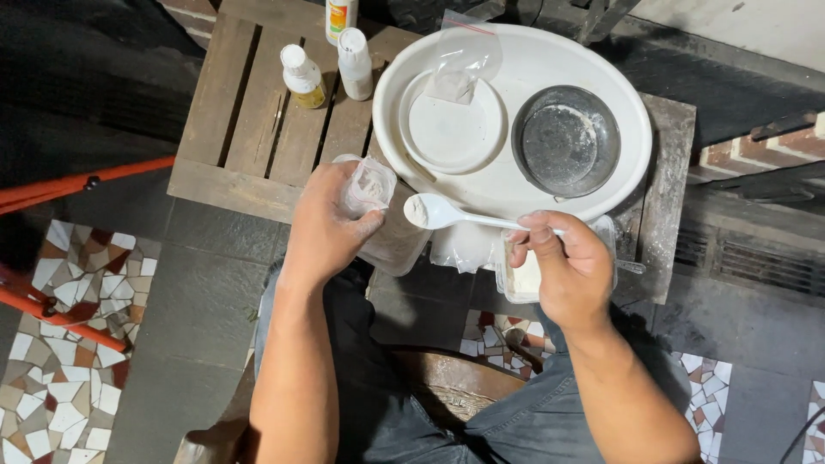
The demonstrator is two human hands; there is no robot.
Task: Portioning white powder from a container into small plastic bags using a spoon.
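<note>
**Spoonful of powder poised at the bag's mouth**

The right hand pinches a white spoon heaped with powder. The left hand grips a small clear bag beside it. Beyond both, a white basin rests on the counter. Tipping in likely needs a steady, level spoon.

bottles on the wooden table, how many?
3. Yellowish bottle and white bottle stand side by side left of the white basin; a third bottle behind them is cut off by the frame's top.
</note>
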